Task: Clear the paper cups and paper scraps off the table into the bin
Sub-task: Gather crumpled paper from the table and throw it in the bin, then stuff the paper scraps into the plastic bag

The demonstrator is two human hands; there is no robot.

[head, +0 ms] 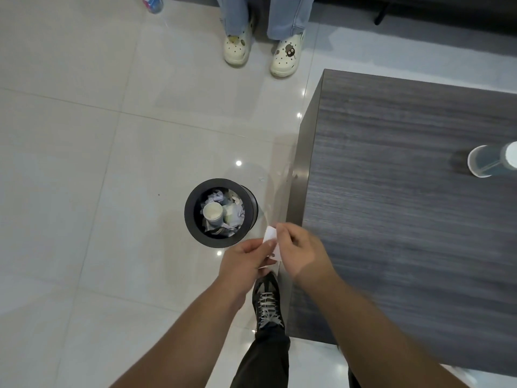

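A white paper scrap [270, 237] is pinched between both my hands above the floor, just left of the table's near corner. My left hand [242, 261] grips its lower part and my right hand [300, 252] holds its upper edge. The black round bin [191, 219] stands on the floor a little ahead and to the left of my hands. Inside it lie a paper cup [213, 212] and crumpled paper scraps [233, 212]. The dark grey wood-grain table [405, 214] fills the right side.
A clear plastic bottle [492, 161] lies on its side at the table's right edge. Another person's legs in pale clogs [286, 56] stand on the white tiled floor beyond the bin. My own dark shoe [267, 302] is below my hands.
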